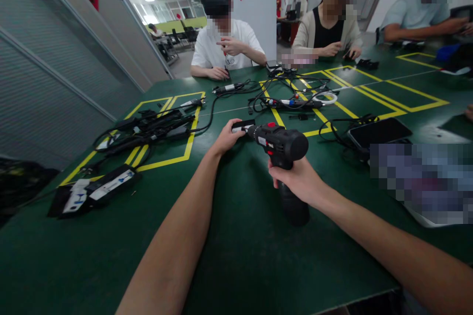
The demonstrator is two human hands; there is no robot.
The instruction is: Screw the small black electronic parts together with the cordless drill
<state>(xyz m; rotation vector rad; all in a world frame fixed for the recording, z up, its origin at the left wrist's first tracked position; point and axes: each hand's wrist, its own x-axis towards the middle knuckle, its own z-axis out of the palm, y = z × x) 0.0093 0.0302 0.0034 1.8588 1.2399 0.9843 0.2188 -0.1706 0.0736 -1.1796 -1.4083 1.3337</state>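
Note:
A black cordless drill [278,141] with red buttons is in my right hand [301,181], whose fingers wrap round its handle. Its chuck points left and away from me, toward a small black block with a white face [242,127]. My left hand [226,139] grips that block by its left end on the green table [236,256]. The drill's tip appears right at the white face, but I cannot tell whether it touches. No screw can be made out there.
Black cables and tools [158,125] lie tangled at the left, near black pieces with white labels [111,184]. Further back are a soldering-iron-like tool [227,88] and more cables [295,103]. A phone [380,134] lies at the right. Several people sit across the table.

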